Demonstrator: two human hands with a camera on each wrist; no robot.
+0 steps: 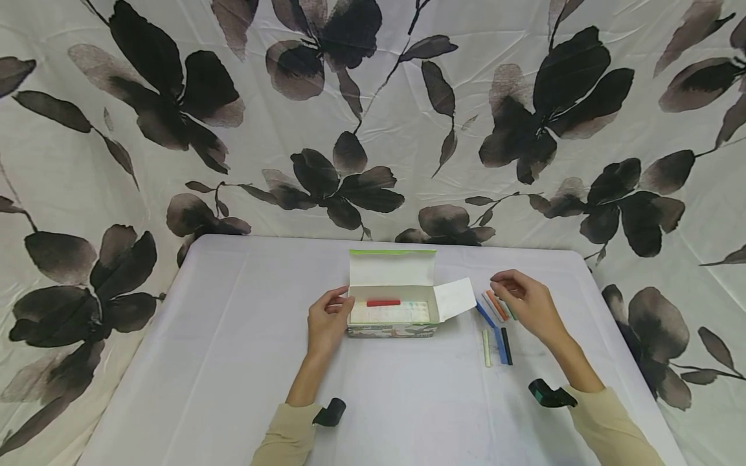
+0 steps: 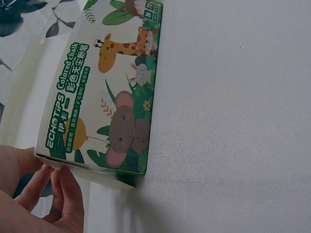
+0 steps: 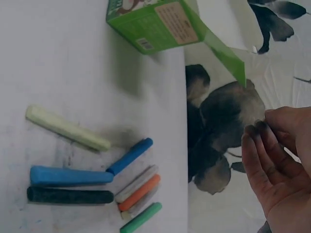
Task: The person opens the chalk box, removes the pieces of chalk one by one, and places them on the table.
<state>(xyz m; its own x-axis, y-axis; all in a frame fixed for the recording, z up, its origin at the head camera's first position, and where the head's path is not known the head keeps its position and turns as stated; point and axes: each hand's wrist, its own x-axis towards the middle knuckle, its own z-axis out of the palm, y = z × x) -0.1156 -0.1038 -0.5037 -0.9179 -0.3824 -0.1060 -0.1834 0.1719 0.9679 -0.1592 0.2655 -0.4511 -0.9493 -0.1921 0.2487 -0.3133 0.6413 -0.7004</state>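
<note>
An opened chalk box (image 1: pixel 390 331), printed with animals, stands near the table's far edge. Inside are pale chalks (image 1: pixel 414 314), with a red chalk (image 1: pixel 383 303) lying on top. My left hand (image 1: pixel 327 321) grips the box at its left end, thumb by the front corner. My right hand (image 1: pixel 527 304) hovers over loose chalks, fingers loosely curled, fingertips dark with dust, no chalk visible between them. Beneath it lie an orange chalk (image 3: pixel 139 192), a white chalk (image 3: pixel 136 183), a green chalk (image 3: pixel 141 217) and a blue chalk (image 3: pixel 129 156).
Nearer me lie a pale yellow chalk (image 3: pixel 68 127), a thicker blue chalk (image 3: pixel 70 175) and a dark chalk (image 3: pixel 70 195). The box's lid (image 1: pixel 392 268) stands up behind; its side flap (image 1: pixel 456 299) sticks out rightward. A floral cloth (image 1: pixel 350 116) hangs behind the white table (image 1: pixel 233 362).
</note>
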